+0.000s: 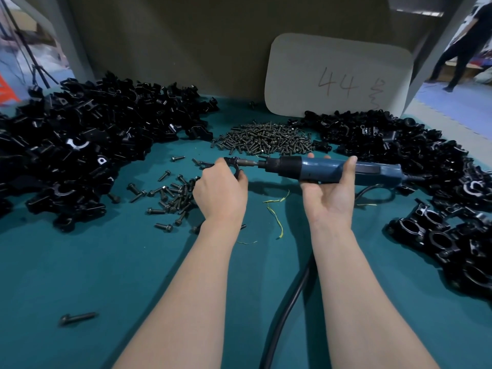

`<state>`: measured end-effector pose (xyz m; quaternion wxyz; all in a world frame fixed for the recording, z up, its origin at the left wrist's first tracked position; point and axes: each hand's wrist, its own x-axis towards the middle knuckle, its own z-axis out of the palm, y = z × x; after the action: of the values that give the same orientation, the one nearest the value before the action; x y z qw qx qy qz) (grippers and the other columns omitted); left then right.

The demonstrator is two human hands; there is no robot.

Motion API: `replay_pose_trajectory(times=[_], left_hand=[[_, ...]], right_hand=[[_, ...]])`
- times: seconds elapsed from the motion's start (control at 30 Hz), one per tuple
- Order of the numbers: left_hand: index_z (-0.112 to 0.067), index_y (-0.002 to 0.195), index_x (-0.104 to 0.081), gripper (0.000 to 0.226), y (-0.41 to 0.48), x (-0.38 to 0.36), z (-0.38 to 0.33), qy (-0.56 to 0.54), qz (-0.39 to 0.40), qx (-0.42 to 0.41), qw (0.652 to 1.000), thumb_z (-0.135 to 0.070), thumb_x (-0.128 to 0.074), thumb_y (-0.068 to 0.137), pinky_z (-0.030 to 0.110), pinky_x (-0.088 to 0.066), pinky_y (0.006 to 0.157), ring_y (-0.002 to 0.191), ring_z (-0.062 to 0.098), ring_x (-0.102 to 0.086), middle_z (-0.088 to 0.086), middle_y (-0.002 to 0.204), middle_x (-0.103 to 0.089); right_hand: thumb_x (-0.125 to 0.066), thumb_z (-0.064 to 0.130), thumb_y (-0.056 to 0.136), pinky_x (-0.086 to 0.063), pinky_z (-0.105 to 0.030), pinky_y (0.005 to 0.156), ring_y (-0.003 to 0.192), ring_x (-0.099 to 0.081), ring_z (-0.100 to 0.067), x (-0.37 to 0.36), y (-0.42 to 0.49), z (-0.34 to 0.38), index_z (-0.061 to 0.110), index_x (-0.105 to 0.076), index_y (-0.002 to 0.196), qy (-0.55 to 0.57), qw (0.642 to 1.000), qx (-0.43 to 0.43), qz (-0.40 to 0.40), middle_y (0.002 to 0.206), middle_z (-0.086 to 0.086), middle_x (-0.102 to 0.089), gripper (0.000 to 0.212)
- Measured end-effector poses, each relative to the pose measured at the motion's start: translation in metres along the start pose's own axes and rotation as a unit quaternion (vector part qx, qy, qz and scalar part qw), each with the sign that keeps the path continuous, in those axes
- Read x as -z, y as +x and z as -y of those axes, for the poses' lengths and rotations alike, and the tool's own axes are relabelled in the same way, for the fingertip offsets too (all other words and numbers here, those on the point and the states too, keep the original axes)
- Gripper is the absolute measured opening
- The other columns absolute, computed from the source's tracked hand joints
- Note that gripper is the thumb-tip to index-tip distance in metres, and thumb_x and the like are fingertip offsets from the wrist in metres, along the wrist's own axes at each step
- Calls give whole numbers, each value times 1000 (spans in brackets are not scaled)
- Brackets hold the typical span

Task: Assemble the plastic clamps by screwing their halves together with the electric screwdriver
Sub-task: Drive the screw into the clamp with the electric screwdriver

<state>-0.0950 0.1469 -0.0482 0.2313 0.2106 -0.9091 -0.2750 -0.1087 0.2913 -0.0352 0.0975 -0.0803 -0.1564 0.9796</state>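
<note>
We are at the fastening step: the left hand [221, 187] pinches a black clamp [235, 166] between thumb and curled fingers, held up off the tabletop [80, 262] near its middle. The right hand [330, 193], palm up with fingers wrapped round the barrel, holds the blue electric screwdriver [332, 171] level and pointing left. Its bit [247, 163] meets the clamp's near side, so tool and part touch and the two hands sit close together with only the bit and chuck between them. The screw itself is hidden behind the fingers and the clamp, so we cannot tell how far in it is; we judge it is probably being driven or just lined up. The next move calls for the bit to stay square on the screw head, and for the left hand to hold the halves aligned against the twist until the screw seats. After that, the finished piece would likely go to the assembled clamps [439, 235] by the right edge. More screws are close: loose ones [173, 195] lie just left of the left hand, and a bigger pile of screws [266, 139] sits toward the far edge. Heaps of halves fill the left edge [80, 145] and the far right corner [386, 137]. The screwdriver's cord [287, 302] runs toward the near edge between our forearms.
</note>
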Motion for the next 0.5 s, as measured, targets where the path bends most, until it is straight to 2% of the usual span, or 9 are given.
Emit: replay_pose_trajectory(times=[0.07, 0.2, 0.27, 0.4, 0.5], left_hand=[[-11, 108, -59, 28, 0, -1, 0, 1, -4, 0, 1000, -34, -56, 93, 30, -35, 60, 71, 29, -54, 10, 86, -67], [-12, 109, -60, 29, 1, 0, 0, 1, -6, -3, 1000, -34, -56, 93, 30, -35, 61, 76, 31, -60, 9, 86, -66], [-12, 108, -60, 28, 2, 0, 1, 0, -3, 2, 1000, -35, -57, 92, 30, -36, 61, 70, 28, -54, 5, 80, -61], [-14, 100, -61, 26, 6, 3, 2, 6, 24, 4, 1000, -37, -60, 88, 29, -38, 59, 68, 26, -51, 2, 75, -55], [-15, 90, -57, 27, 7, 6, 4, 22, 53, 8, 998, -41, -60, 85, 26, -33, 52, 67, 27, -53, 1, 69, -54]], right_hand=[[-59, 32, 93, -42, -48, 104, 106, -58, -32, 1, 0, 0, 11, -44, 136, 0, 1000, 0, 5, 104, -8, -53, 51], [-58, 34, 93, -43, -48, 104, 108, -58, -32, 2, 2, -1, 11, -44, 136, 1, 1000, -1, 16, 111, -10, -53, 50], [-58, 36, 93, -43, -48, 103, 112, -58, -32, 2, 2, -1, 11, -47, 133, -9, 1000, -4, 25, 117, -11, -54, 48], [-57, 40, 92, -47, -44, 100, 102, -59, -28, -1, 0, 1, 8, -57, 103, -2, 999, -19, 47, 96, -8, -58, 34], [-63, 33, 84, -52, -41, 89, 92, -63, -26, -4, -3, 4, 16, -58, 98, 24, 996, -10, 87, 93, -7, -59, 23]])
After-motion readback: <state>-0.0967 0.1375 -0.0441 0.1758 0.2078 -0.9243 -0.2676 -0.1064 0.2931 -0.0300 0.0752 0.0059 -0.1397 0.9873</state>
